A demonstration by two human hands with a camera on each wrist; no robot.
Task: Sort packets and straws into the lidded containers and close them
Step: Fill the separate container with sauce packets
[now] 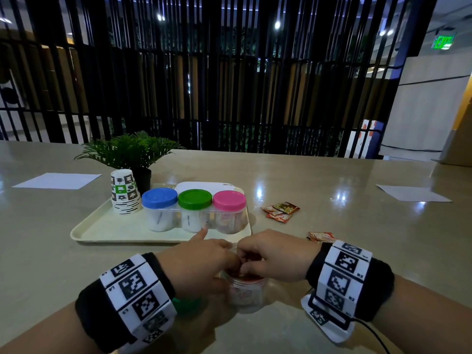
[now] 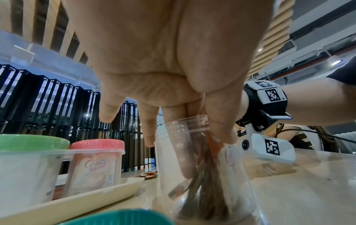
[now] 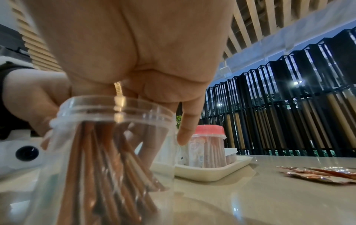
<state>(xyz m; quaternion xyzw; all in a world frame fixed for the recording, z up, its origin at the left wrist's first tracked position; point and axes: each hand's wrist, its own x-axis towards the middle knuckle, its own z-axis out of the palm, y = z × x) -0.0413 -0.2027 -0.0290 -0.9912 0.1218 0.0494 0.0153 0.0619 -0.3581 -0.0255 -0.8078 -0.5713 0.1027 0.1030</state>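
Note:
A clear open jar stands on the table near the front edge, with brown stick packets upright in it. My left hand grips the jar at its rim, thumb on the wall. My right hand has its fingers curled down into the jar's mouth, on the tops of the stick packets; its index finger sticks out past the jar. A green lid lies on the table under my left wrist. Loose packets lie to the right, with another beside my right wrist.
A cream tray holds a blue-lidded jar, a green-lidded jar and a pink-lidded jar, a stack of paper cups and a white box. A potted plant stands behind. Paper sheets lie far left and right.

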